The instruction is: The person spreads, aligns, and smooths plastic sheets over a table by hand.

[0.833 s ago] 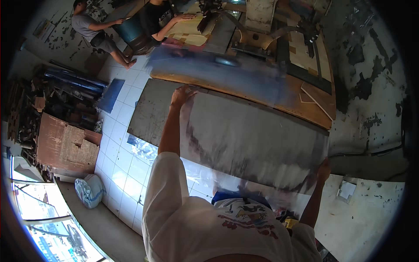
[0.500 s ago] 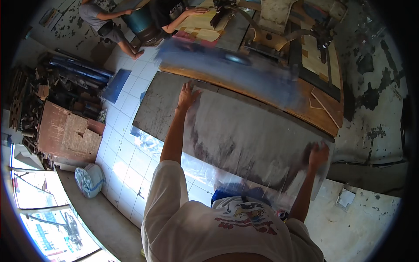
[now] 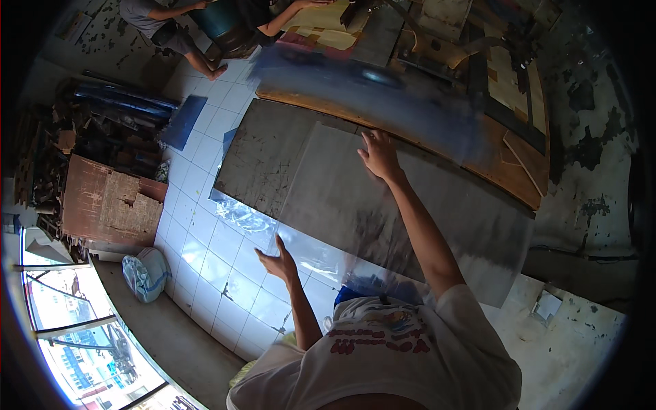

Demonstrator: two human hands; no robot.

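Observation:
A long grey work table (image 3: 256,140) stands before me. Over its middle and right part lies a thin, see-through plastic sheet (image 3: 328,184); clear plastic (image 3: 311,254) also shows along the near edge. My right hand (image 3: 380,156) rests near the table's far edge on the sheet, fingers spread and flat, holding nothing. Close to the near edge, toward the left, my left hand (image 3: 278,261) is raised with thumb and fingers apart and nothing in it. Whether it touches the clear plastic I cannot tell.
Beyond the table are a wooden board (image 3: 314,104), a smeared blue translucent sheet (image 3: 362,82) and a metal machine (image 3: 437,48). Two people stand at the far left by a dark drum (image 3: 222,27). Scrap wood (image 3: 113,205) and a white sack (image 3: 145,275) lie left.
My right hand has swept from the sheet's right end to its far middle. My left hand has come back from the far edge to the near side. The sheet's dark, wrinkled patches look smaller.

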